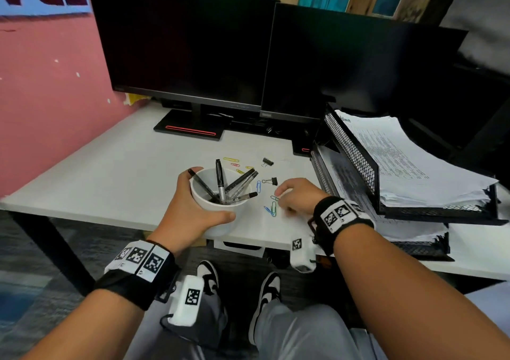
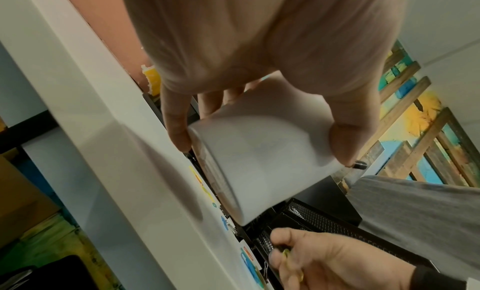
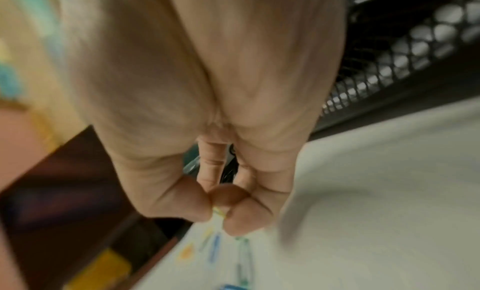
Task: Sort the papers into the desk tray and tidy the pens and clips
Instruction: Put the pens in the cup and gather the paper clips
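Right now the left hand [image 1: 190, 210] grips a white cup [image 1: 218, 207], fingers [image 2: 176, 128] curled round its far side and thumb across the near side. Cup is at the front edge of the white desk [image 1: 110, 171], tilted in the left wrist view; whether its base touches the desk is unclear. Black pens [image 1: 234, 187] stand in the cup, leaning in different directions, tips down.

Right hand [image 1: 298, 196] is just right of the cup, low over the desk, fingers [image 3: 246, 216] closed in a pinch on a yellow clip [image 3: 219, 212], seen in both wrist views. Blue and green paper clips [image 1: 271, 209] lie on the desk just beside that hand. More paper clips, yellow and red [image 1: 233, 162], lie behind the cup, and one blue clip [image 1: 258, 186] lies between cup and right hand. Two black binder clips rest on the desk: one [image 1: 267, 162] further back, one [image 1: 270, 181] near the right hand's fingertips.

Black mesh tray [image 1: 356, 155] with two tiers sits at the desk's right side. Papers [image 1: 400, 160] are stacked in the upper tier, more papers [image 1: 414, 232] in the lower one.

Two dark monitors [image 1: 193, 50] stand at the back of the desk.
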`<move>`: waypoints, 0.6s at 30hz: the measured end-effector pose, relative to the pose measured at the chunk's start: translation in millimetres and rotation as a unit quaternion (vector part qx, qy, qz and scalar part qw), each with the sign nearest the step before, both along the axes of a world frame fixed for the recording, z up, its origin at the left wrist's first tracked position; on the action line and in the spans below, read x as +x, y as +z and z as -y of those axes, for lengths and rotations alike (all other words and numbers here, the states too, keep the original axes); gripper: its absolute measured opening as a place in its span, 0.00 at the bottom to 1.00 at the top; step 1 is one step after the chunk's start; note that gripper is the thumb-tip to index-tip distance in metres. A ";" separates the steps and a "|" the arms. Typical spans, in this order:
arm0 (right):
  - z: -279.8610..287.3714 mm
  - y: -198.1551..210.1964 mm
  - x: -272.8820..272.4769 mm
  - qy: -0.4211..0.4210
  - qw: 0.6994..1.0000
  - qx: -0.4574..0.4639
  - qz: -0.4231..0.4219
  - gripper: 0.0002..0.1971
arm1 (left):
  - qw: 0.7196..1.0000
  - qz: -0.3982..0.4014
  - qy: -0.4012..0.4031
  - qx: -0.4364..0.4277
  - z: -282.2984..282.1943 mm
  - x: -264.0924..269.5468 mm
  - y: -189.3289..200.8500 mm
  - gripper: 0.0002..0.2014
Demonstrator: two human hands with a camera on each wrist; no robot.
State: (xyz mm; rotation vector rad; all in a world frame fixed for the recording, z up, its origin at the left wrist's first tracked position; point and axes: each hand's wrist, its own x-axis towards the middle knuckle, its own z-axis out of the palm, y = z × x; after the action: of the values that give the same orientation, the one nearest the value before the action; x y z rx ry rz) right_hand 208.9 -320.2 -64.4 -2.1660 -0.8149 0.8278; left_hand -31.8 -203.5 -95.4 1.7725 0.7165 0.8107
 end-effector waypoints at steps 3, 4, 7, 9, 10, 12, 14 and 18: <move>-5.3 7.7 -1.0 -0.139 0.936 0.193 -0.261 0.16 | 1.000 0.002 -0.004 -0.005 0.3 1.1 2.7 0.51; -7.3 8.5 0.0 -0.173 0.904 0.231 -0.314 0.17 | 1.000 0.003 -0.005 -0.005 0.8 1.7 3.3 0.50; -13.6 5.6 4.0 -0.242 0.847 0.263 -0.393 0.16 | 1.000 0.005 -0.005 -0.006 0.2 1.4 4.5 0.50; -17.0 -1.0 6.5 -0.272 0.838 0.251 -0.401 0.18 | 1.000 0.003 -0.002 -0.006 -0.5 0.2 4.8 0.50; -18.2 -4.5 7.5 -0.284 0.838 0.242 -0.398 0.18 | 1.000 0.003 -0.002 -0.006 -1.1 -0.5 4.8 0.50; -19.8 -9.8 8.9 -0.291 0.841 0.228 -0.395 0.18 | 1.000 0.002 0.000 -0.007 -2.2 -1.8 4.9 0.50; -20.4 -10.8 8.9 -0.281 0.847 0.213 -0.399 0.14 | 1.000 0.001 0.002 -0.006 -3.4 -3.7 4.4 0.50; -23.9 -8.7 10.8 -0.212 0.944 0.099 -0.232 0.03 | 1.000 -0.001 0.005 -0.006 -4.8 -7.5 2.4 0.50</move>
State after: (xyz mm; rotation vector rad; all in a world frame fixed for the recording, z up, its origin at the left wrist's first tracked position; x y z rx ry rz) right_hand 219.7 -296.3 -73.1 -1.7682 -0.1709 0.9288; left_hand -39.2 -198.7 -93.0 1.7608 0.7302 0.8087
